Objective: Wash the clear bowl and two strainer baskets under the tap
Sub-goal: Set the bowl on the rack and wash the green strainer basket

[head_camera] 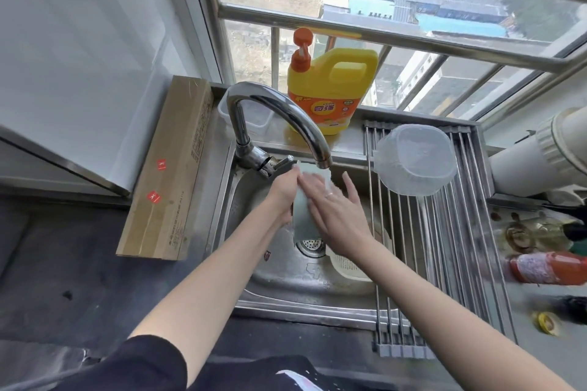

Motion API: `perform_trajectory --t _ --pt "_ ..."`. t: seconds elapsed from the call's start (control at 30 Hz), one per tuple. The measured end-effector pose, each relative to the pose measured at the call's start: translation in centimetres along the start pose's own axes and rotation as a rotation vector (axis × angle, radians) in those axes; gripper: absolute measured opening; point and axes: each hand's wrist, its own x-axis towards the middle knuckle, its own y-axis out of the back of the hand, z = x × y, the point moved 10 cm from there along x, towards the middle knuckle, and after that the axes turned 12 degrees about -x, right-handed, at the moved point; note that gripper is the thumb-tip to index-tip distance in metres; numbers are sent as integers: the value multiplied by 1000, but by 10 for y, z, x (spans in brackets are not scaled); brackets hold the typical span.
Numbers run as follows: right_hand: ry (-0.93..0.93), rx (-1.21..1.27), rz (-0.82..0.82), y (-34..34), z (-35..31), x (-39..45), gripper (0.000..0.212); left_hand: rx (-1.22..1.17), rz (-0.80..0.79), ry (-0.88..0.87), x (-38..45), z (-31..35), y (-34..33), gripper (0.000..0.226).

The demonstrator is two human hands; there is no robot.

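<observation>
- Strainer basket (303, 215), pale and blurred, stands on edge over the sink (254, 279) under the tap (279, 114), pressed between both hands; water falls from the spout onto its upper edge.
- Left hand (284, 192) wraps its left side, fingers curled around the rim in a firm grip.
- Right hand (336, 209) lies flat on its right face, fingers spread and straight, palm pressing rather than gripping.
- Second strainer basket (349, 266) lies in the sink bottom beside the drain (309, 246), partly under the right forearm.
- Clear bowl (414, 159) rests tilted on the roll-up rack (444, 231) covering the sink's right part, near the right hand.
- Room is tight: a cardboard box (168, 168) borders the sink's left rim, a yellow detergent bottle (330, 88) stands behind on the ledge, and the rack closes off the right.
</observation>
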Motion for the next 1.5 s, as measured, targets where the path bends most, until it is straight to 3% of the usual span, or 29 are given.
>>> perform_trajectory --t 0.1,0.2,0.27,0.37,0.6,0.7,0.8,0.87,0.93,1.0,1.1,1.27,1.43,1.5 --pt "-391 141 -192 -20 27 29 60 16 1 -72 2 -5 -1 47" --pt "-468 174 -379 -24 24 35 38 25 54 -142 -6 -3 1 34" --pt "-366 -44 -270 -7 8 29 37 -2 122 -157 -6 5 6 30" --pt "-188 -159 79 17 -22 6 45 -125 80 -5 4 -1 0 32" --pt "223 -57 148 17 -10 -5 50 -225 84 90 -17 -24 -16 44" --pt "-3 92 58 9 4 8 53 -242 128 73 -16 -23 -16 51" --pt "-253 224 44 9 11 21 43 -135 319 -36 -15 -19 6 61" --pt "-376 95 -196 -8 25 37 37 33 325 -90 -16 -22 12 73" --pt "-410 20 -431 -28 36 45 40 196 333 -203 -29 -15 12 60" --pt "-405 104 -478 -33 42 46 41 314 307 -299 -37 -8 7 53" --pt "-342 86 -398 -22 47 48 36 456 236 -382 -44 5 -3 51" --pt "-324 -58 -312 -9 31 29 38 452 216 -372 -32 7 -4 50" --pt "-230 -54 -36 3 -4 -12 53 212 330 -125 -16 -12 17 47" --pt "-195 -30 97 9 -13 -24 48 144 342 -59 -12 -17 20 43"
